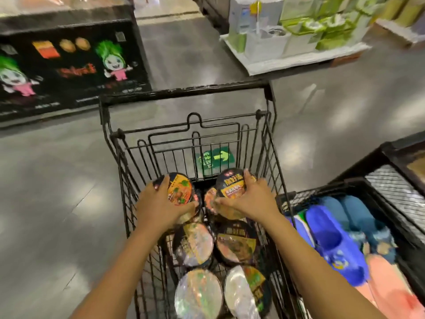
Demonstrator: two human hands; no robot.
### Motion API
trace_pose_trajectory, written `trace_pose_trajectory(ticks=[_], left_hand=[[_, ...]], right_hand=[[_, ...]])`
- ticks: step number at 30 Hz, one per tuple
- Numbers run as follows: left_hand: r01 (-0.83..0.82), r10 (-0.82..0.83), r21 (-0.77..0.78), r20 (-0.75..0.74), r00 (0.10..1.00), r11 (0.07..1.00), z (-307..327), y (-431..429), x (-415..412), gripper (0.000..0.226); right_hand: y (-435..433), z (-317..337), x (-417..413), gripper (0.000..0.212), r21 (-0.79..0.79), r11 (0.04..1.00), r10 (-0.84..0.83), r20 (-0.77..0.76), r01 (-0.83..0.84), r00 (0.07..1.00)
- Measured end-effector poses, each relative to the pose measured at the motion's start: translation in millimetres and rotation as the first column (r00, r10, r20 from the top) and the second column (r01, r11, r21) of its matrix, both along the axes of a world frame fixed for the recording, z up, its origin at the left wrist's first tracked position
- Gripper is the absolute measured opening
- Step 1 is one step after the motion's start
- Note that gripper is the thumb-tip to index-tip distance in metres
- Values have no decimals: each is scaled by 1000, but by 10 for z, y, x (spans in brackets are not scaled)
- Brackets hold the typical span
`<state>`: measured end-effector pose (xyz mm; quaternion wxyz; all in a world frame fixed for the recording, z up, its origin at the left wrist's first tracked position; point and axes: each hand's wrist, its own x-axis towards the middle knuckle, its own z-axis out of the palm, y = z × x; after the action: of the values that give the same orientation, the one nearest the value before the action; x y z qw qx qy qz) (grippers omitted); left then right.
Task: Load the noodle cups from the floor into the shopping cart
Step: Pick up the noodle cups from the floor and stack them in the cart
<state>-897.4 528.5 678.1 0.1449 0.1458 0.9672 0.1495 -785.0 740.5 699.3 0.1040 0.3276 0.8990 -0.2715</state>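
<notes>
Crowding the shopping cart (184,91): round black noodle cups (193,245), glossy pictured lids.

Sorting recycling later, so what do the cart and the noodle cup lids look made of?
Cart: likely metal wire with a matte black coating, going by its thin rigid grid bars. Lids: probably foil or plastic film over printed paper; the near ones throw shiny, rainbow glare.

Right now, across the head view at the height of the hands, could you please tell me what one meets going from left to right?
Left hand → orange-lidded noodle cup → black-lidded noodle cup → right hand → blue slipper.
</notes>
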Motion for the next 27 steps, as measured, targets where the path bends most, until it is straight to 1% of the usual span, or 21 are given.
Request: trace_pose_trajectory(ticks=[5, 9, 13, 15, 19, 21, 24, 27], left_hand=[[-6, 6, -58, 6, 1000, 998, -408, 207, -260, 124], [-30, 31, -39, 30, 999, 999, -571, 241, -248, 123], [-20, 21, -44, 29, 999, 999, -533, 237, -184, 122], [-16, 17, -32, 19, 1000, 999, -495, 205, -152, 116], [18, -17, 50, -19, 1000, 999, -299, 43, 43, 99], [68, -65, 59, -43, 997, 996, -201, -93, 232, 94], [149, -150, -27, -33, 988, 988, -74, -360, 576, 94], [196, -195, -115, 25, 981, 974, 54, -655, 946, 89]], right_hand=[[68, -392, -385, 128, 20, 998, 58, 41, -58, 998], [1, -610, -433, 131, 97, 991, 87, 68, -93, 994], [-16, -600, -404, 136, 157, 981, 100, 83, -112, 992], [-33, -512, -345, 136, 135, 989, 56, 67, -65, 996], [-199, -341, 1, 135, 65, 990, -123, -30, 125, 992], [-372, -315, 248, 134, 50, 985, -164, -34, 165, 986], [-707, -230, 641, 128, 47, 989, -145, 62, 142, 988], [-1054, -119, 1017, 120, 99, 987, -138, 80, 130, 987]])
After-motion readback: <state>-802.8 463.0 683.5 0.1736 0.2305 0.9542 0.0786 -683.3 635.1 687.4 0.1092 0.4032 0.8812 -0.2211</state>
